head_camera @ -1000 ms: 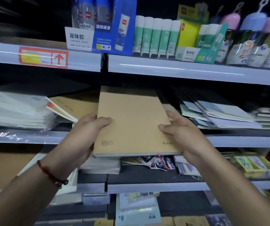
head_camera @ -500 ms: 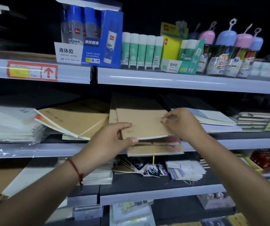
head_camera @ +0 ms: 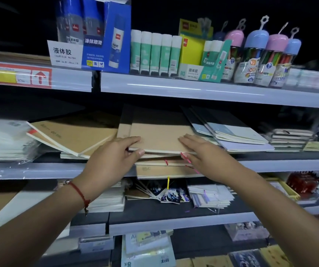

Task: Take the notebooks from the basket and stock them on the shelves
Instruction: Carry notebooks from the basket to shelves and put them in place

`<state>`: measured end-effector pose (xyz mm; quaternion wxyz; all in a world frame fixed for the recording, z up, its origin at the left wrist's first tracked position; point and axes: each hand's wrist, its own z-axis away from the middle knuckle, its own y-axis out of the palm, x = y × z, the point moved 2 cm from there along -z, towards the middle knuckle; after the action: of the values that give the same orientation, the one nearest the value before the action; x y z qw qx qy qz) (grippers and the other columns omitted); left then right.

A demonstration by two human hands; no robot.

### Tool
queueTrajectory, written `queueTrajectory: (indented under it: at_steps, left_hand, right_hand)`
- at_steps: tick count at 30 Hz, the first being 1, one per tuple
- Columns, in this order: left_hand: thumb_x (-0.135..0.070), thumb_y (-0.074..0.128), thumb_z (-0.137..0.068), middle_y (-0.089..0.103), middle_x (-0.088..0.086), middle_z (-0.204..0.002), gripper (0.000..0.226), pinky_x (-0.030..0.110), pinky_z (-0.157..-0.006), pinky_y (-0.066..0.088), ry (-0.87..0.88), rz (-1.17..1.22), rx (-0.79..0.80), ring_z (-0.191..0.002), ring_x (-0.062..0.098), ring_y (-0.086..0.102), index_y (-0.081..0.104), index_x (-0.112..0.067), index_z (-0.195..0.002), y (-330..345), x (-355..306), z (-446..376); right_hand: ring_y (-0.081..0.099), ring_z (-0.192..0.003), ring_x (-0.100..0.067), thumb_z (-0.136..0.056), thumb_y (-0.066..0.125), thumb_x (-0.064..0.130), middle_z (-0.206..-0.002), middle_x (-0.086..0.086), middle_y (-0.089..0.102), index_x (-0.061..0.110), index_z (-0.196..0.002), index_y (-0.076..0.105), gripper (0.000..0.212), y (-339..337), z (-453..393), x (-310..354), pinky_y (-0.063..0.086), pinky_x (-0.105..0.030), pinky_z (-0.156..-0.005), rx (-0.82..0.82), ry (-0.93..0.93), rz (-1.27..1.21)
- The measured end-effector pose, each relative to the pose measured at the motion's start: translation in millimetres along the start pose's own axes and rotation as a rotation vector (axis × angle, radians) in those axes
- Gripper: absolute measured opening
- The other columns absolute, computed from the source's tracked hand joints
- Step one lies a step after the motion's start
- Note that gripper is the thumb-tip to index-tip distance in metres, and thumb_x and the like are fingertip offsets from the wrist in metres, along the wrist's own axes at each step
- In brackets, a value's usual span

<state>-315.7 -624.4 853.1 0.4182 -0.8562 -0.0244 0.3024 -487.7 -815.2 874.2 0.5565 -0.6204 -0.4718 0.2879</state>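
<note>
The top notebook point(head_camera: 160, 134), kraft-covered, lies flat on a stack point(head_camera: 166, 166) of like notebooks on the middle shelf point(head_camera: 280, 163), its long axis running front to back, away from the person, its near short edge at the shelf front. The stack is uneven: lower notebooks jut forward of the top one, and ribbon markers hang from their near edges. The left hand point(head_camera: 114, 160) holds the near left corner, fingers laid over the cover and thumb pressed against the front edge. The right hand point(head_camera: 204, 151) lies flat on the near right corner, fingers straight, palm down, gripping nothing. The hands are apart, one at each near corner, and about equally close to the notebook, which sits directly ahead of both. Judgement: the notebook is placed and is being squared; any remaining move is a push straight back along its long axis, and both hands are well set for it. Uneven pressure could skew it toward the tilted tan notebooks point(head_camera: 73, 135) to the left, which touch or nearly touch the stack, or toward the blue-grey notebooks point(head_camera: 235, 133) to the right. Glue sticks point(head_camera: 154, 53) and pencil tubs point(head_camera: 255, 56) stand on the upper shelf point(head_camera: 212, 89), well clear. The basket is not in view.
</note>
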Motion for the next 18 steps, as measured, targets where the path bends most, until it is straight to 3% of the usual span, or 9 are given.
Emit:
queueTrajectory:
  at_steps: [4,7,10,14,16,18]
  left_hand:
    - [-0.048,0.056,-0.095,0.056,-0.008,-0.076,0.031,0.034,-0.062,0.048,-0.056,0.058,-0.091,-0.068,0.005,0.056,0.048,-0.043,-0.125,-1,16,35]
    - [-0.045,0.055,-0.095,0.057,-0.011,-0.074,0.016,0.028,-0.058,0.047,-0.119,-0.039,-0.064,-0.064,0.005,0.056,0.051,-0.042,-0.111,5,46,78]
    - [-0.045,0.054,-0.096,0.061,-0.017,-0.086,0.017,0.026,-0.059,0.048,-0.184,-0.186,0.061,-0.07,0.007,0.061,0.062,-0.036,-0.108,19,101,129]
    - [-0.05,0.046,-0.097,0.06,-0.011,-0.124,0.041,0.031,-0.081,0.051,-0.509,-0.257,0.282,-0.104,0.015,0.063,0.055,-0.034,-0.133,20,177,206]
    - [-0.049,0.044,-0.092,0.065,-0.004,-0.12,0.046,0.028,-0.082,0.05,-0.605,-0.328,0.333,-0.103,0.017,0.065,0.062,-0.026,-0.128,10,204,244]
    - [-0.035,0.058,-0.089,0.071,-0.003,-0.107,0.033,0.023,-0.075,0.051,-0.682,-0.408,0.325,-0.093,0.015,0.069,0.07,-0.022,-0.117,-3,240,296]
  right_hand:
    - [0.052,-0.125,-0.016,-0.098,0.056,0.025,-0.133,0.005,0.059,0.022,-0.13,0.063,0.033,4,12,23,0.041,-0.034,-0.107,-0.292,-0.143,-0.058]
    - [0.06,-0.11,-0.014,-0.094,0.052,0.021,-0.116,0.007,0.067,0.02,-0.114,0.071,0.028,19,24,66,0.046,-0.032,-0.096,-0.33,-0.373,-0.096]
    - [0.058,-0.109,-0.012,-0.094,0.051,0.022,-0.114,0.009,0.068,0.022,-0.113,0.071,0.027,63,27,112,0.044,-0.027,-0.097,-0.179,-0.552,-0.11]
    - [0.055,-0.121,-0.014,-0.096,0.056,0.026,-0.126,0.008,0.065,0.026,-0.122,0.068,0.029,148,23,175,0.037,-0.027,-0.109,0.095,-0.728,-0.096]
    - [0.046,-0.13,-0.018,-0.099,0.051,0.027,-0.135,0.003,0.059,0.021,-0.134,0.06,0.037,197,20,204,0.023,-0.022,-0.112,0.325,-0.766,-0.116]
    - [0.044,-0.13,-0.023,-0.099,0.048,0.025,-0.135,-0.002,0.057,0.017,-0.136,0.056,0.039,250,19,243,0.024,-0.025,-0.109,0.511,-0.812,-0.106]
